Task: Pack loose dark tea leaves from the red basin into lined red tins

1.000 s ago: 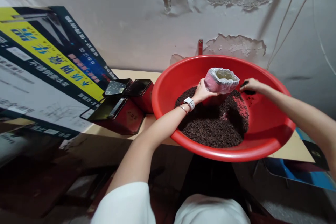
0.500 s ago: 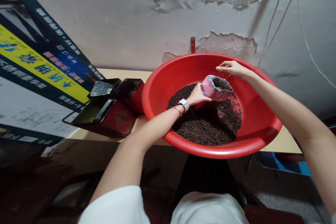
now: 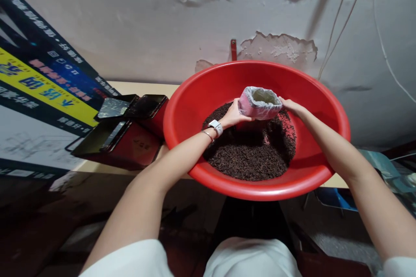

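Note:
My left hand [image 3: 234, 115] is wrapped around the left side of a red tin [image 3: 258, 107] lined with a clear plastic bag [image 3: 252, 93]. The tin is held above a large red basin [image 3: 260, 189], its mouth facing up and tilted slightly. At the far right of the rim, my right hand [image 3: 291, 106] pinches the folded edge of the plastic; some of its fingers are hidden behind the tin. Below both hands, a heap of dark dried tea leaves [image 3: 250, 160] covers the basin's floor.
Open red tins [image 3: 136, 140] stand on the table [image 3: 156, 90] left of the basin. A printed carton [image 3: 42, 82] leans behind them. A peeling wall [image 3: 146, 21] runs along the back, with cords [image 3: 344, 21] hanging at right. A blue object [image 3: 336, 198] is below.
My right hand has come down and leftward from above the basin onto the tin's rim. The tin has shifted slightly left in the view, its mouth now tipped less to the right.

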The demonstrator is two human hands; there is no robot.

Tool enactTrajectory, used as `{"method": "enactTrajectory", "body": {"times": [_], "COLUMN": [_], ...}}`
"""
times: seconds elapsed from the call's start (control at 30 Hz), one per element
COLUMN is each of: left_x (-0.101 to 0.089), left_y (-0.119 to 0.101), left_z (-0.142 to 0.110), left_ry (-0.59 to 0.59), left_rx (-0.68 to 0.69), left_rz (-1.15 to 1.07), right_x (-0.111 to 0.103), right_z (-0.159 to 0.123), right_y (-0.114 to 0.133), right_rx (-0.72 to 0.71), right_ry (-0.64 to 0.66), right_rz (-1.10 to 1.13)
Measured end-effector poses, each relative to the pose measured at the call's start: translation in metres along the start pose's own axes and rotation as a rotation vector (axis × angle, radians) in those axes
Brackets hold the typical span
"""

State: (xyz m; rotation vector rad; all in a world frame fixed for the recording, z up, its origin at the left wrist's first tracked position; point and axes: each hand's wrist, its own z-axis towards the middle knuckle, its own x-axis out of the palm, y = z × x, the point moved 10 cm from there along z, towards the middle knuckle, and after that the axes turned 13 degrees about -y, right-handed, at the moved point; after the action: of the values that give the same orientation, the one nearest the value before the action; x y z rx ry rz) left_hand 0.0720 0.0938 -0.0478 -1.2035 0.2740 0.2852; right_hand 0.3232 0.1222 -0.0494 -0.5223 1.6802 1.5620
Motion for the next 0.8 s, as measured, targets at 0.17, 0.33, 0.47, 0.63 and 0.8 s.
{"method": "enactTrajectory", "body": {"times": [0.17,0.33,0.47,0.63,0.8], "left_x": [0.000,-0.007,-0.001,0.016,0.018], "left_y": [0.008,0.009,0.008,0.002,0.008], "left_z": [0.002,0.008,0.003,-0.009,-0.009], "left_ry": [-0.051,-0.093,-0.029,0.077,0.213], "left_rx": [-0.072,-0.066,-0.029,0.031,0.015], "left_rz": [-0.149,-0.182,-0.111,-0.070,0.107], "right_x": [-0.003,-0.003,-0.008,-0.005,-0.032], "right_z": [0.004,-0.005,-0.013,-0.026,-0.018], "right_y": [0.003,-0.014,0.026,0.050,0.051], "right_rx": [-0.056,0.081,-0.021,-0.078,-0.152], "right_ry": [-0.002,0.106,0.099,0.115,-0.080], "right_rz": [-0.016,-0.155,0.145,-0.093,-0.415]}}
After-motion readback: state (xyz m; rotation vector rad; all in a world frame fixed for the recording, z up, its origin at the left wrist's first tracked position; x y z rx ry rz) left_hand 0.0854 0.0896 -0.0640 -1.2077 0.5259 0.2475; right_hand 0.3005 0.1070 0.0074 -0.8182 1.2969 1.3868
